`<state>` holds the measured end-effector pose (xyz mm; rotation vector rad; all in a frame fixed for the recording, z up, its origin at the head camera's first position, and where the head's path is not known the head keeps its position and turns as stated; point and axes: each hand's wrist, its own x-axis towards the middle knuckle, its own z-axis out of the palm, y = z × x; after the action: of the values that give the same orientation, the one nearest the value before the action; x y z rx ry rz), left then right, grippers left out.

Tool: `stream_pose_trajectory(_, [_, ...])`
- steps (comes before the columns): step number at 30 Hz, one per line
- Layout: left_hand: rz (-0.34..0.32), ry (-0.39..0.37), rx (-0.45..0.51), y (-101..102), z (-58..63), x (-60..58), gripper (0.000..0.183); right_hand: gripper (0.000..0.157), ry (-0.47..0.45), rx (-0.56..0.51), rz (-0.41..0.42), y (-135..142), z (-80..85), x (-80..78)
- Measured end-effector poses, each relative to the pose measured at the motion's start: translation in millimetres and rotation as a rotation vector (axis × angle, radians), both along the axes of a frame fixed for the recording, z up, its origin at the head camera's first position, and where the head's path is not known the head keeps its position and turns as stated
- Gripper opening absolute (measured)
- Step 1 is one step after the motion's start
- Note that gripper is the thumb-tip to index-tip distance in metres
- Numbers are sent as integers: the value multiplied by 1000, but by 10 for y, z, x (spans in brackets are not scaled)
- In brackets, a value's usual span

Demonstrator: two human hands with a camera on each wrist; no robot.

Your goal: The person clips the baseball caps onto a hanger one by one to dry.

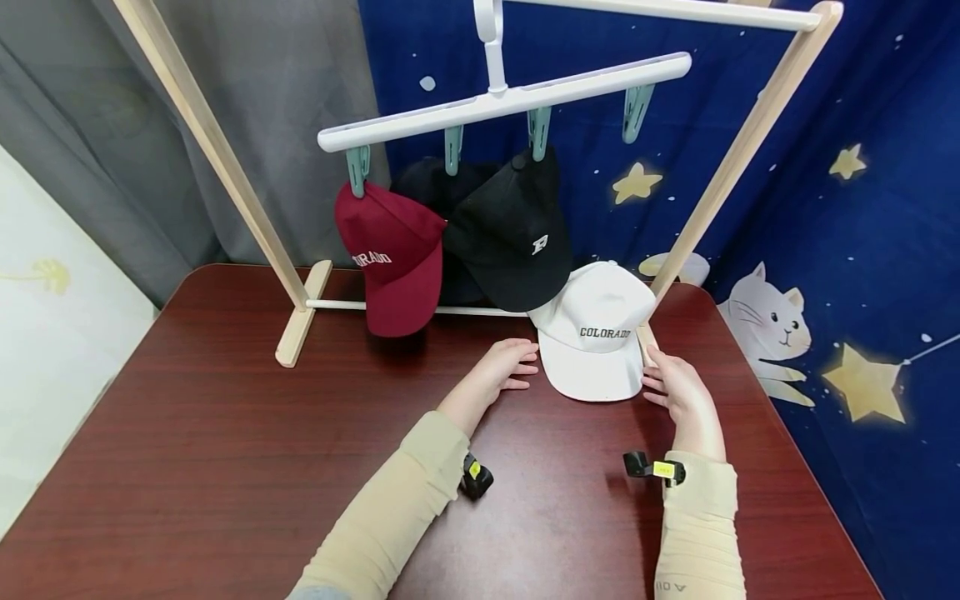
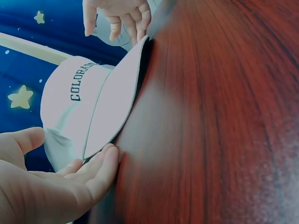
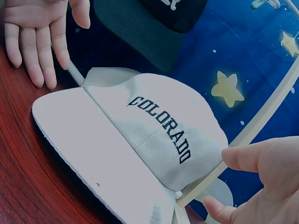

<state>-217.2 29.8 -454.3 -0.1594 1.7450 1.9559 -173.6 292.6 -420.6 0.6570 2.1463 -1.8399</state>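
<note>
A white baseball cap (image 1: 592, 300) lettered COLORADO sits upright on the table, its brim towards me. At the brim's left side is my left hand (image 1: 502, 367), fingers extended; in the left wrist view its fingertips (image 2: 110, 156) are at the brim's edge, and whether they touch I cannot tell. On the cap's other side my right hand (image 1: 681, 390) has its fingers spread and relaxed. From the right wrist view, the right thumb (image 3: 240, 158) is beside the crown, with contact unclear. Neither hand grips the cap.
Above hangs a white clip hanger (image 1: 501, 104) on a wooden rack (image 1: 731, 162). Its green clips hold a maroon cap (image 1: 401, 287) and a black cap (image 1: 510, 250); a dark cap (image 1: 427, 179) hangs behind. The rightmost clip (image 1: 637, 112) holds nothing. The dark red table (image 1: 225, 467) lies below.
</note>
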Motion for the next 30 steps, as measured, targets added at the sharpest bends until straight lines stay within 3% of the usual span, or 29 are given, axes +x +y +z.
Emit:
stream_pose_trajectory(6, [-27, -9, 25, 32, -14, -26, 52, 75, -2, 2, 6, -13, -8, 2])
stream_pose_trajectory(30, [-27, -7, 25, 52, -44, -39, 53, 73, 10, 4, 21, -56, 13, 13])
